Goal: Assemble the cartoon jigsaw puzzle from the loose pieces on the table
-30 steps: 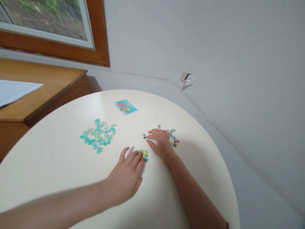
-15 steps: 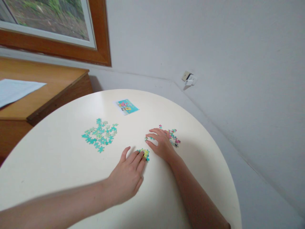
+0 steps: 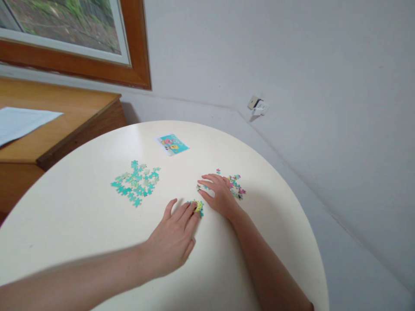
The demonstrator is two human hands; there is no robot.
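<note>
My left hand (image 3: pixel 173 239) lies over the table with its fingers stretched out, the fingertips resting on a small joined patch of yellow and teal jigsaw puzzle pieces (image 3: pixel 199 207). Just above and to the right, my right hand (image 3: pixel 218 195) has its fingers apart and curved, with thumb and forefinger around a loose puzzle piece (image 3: pixel 199 188) without visibly pinching it. Partly behind the right hand spreads a pile of pink, teal and dark puzzle pieces (image 3: pixel 238 188); some are hidden by the hand. A larger pile of teal and pale green pieces (image 3: pixel 138 183) lies to the left.
A picture card (image 3: pixel 173 144) lies near the far side of the round white table (image 3: pixel 87 224). On the left stands a wooden cabinet (image 3: pixel 65 125) with a pale sheet (image 3: pixel 26 121) on it. A wall socket with a plug (image 3: pixel 258 106) is beyond the table.
The joined puzzle patch has shifted very slightly up under my left fingertips. My right hand stays almost in the same place.
</note>
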